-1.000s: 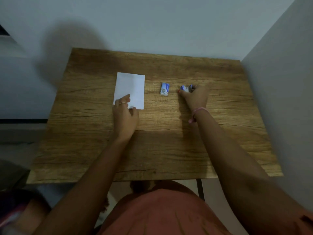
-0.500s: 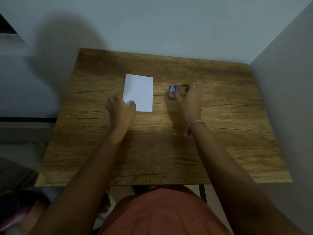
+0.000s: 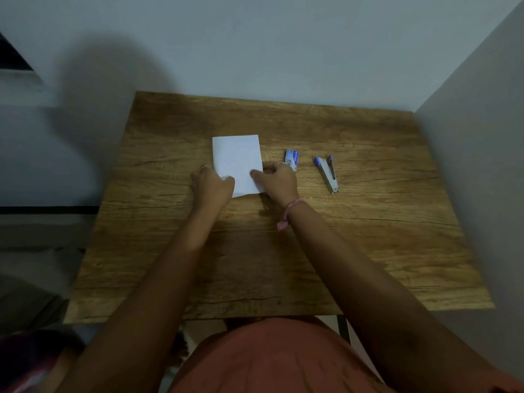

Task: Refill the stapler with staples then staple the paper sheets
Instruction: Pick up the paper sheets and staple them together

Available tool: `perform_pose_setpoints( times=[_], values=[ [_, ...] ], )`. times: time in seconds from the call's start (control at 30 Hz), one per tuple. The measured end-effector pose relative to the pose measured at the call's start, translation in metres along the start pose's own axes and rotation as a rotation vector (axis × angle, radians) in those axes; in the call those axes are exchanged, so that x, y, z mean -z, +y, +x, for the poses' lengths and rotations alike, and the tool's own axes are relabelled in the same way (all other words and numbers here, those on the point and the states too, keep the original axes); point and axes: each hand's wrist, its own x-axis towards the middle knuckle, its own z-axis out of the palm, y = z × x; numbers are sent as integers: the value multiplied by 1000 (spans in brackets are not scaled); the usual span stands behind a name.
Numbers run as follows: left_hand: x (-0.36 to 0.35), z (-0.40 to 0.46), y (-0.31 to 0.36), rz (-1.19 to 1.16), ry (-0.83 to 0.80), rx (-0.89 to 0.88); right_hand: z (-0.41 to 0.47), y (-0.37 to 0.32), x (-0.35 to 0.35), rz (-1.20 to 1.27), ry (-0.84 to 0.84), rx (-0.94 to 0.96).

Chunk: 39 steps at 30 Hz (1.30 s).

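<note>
White paper sheets (image 3: 236,160) lie in the middle of the wooden table (image 3: 368,236). My left hand (image 3: 211,187) pinches their near left corner. My right hand (image 3: 276,181) grips their near right edge, thumb on top. Just right of that hand sits a small blue and white staple box (image 3: 292,159). Farther right lies a small blue and silver stapler (image 3: 326,173), closed, apart from both hands.
A grey wall runs behind the table and another stands close on the right. The table's front edge is near my body. Floor and dark objects show at the lower left.
My right hand has left the staple box and stapler and moved left onto the paper's right edge. The left hand stays on the paper's corner. The camera has shifted.
</note>
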Motion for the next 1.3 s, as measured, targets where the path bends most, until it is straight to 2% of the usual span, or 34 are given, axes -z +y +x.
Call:
perform_pose_setpoints(
  times=[0.2, 0.3, 0.4, 0.5, 0.57, 0.7, 0.8, 0.87, 0.97, 1.03, 1.23, 1.3],
  values=[
    [-5, -5, 0, -208, 28, 12, -3, -7, 15, 228, -57, -66],
    [-2, -4, 5, -356, 16, -56, -8, -15, 32, 345, -77, -53],
    [3, -6, 14, -521, -64, -181, -11, -24, 53, 441, -114, -34],
    [11, -7, 21, -775, -280, -234, -16, -33, 75, 498, -175, -44],
    [14, -9, 28, -838, -397, -255, -18, -37, 89, 488, -205, -27],
    [13, -15, 49, -901, -401, -313, -14, -37, 118, 574, -179, 26],
    [8, -16, 61, -896, -325, -319, 0, -16, 142, 386, 75, 33],
    [4, -15, 67, -871, -306, -308, 11, 5, 155, 177, 140, -6],
    [-4, -17, 74, -855, -304, -311, 20, 29, 160, -107, 91, -93],
    [-9, -18, 77, -843, -286, -306, 21, 37, 155, -220, 74, -83],
    [-21, -30, 93, -858, -344, -273, 27, 41, 140, -400, 43, 46],
    [-25, -33, 97, -877, -357, -251, 28, 41, 143, -326, 1, -3]
  ],
)
